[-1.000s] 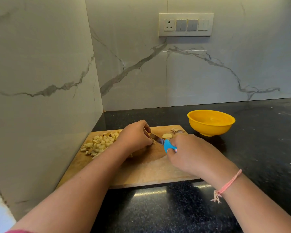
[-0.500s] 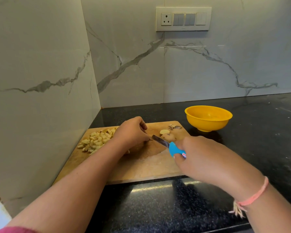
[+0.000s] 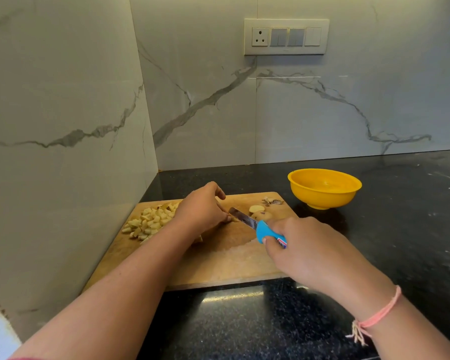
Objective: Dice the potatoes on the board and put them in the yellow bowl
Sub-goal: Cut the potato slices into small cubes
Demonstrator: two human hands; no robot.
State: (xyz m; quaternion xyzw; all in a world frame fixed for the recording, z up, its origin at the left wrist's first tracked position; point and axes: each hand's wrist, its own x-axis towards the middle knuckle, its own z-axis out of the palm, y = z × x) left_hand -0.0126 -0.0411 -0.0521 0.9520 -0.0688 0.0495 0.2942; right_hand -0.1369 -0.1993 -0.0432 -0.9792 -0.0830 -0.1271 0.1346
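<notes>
A wooden cutting board [image 3: 218,263] lies on the black counter. A heap of diced potato [image 3: 151,222] sits at its far left. My left hand [image 3: 202,207] curls over a potato piece [image 3: 233,219] near the board's middle and pins it down; most of that piece is hidden under the fingers. My right hand [image 3: 304,252] grips the blue handle of a knife [image 3: 255,224], whose blade reaches up to my left fingertips. A potato chunk and slice [image 3: 260,213] lie just beyond the blade. The yellow bowl [image 3: 324,188] stands right of the board's far corner.
Peel scraps [image 3: 272,201] lie at the board's far right corner. Marble walls close the corner on the left and behind. A switch panel [image 3: 286,36] hangs on the back wall. The black counter [image 3: 400,216] extends to the right.
The knife and my right hand have drawn back toward me and to the right along the board. My left hand stays on the potato piece. The view shifted slightly.
</notes>
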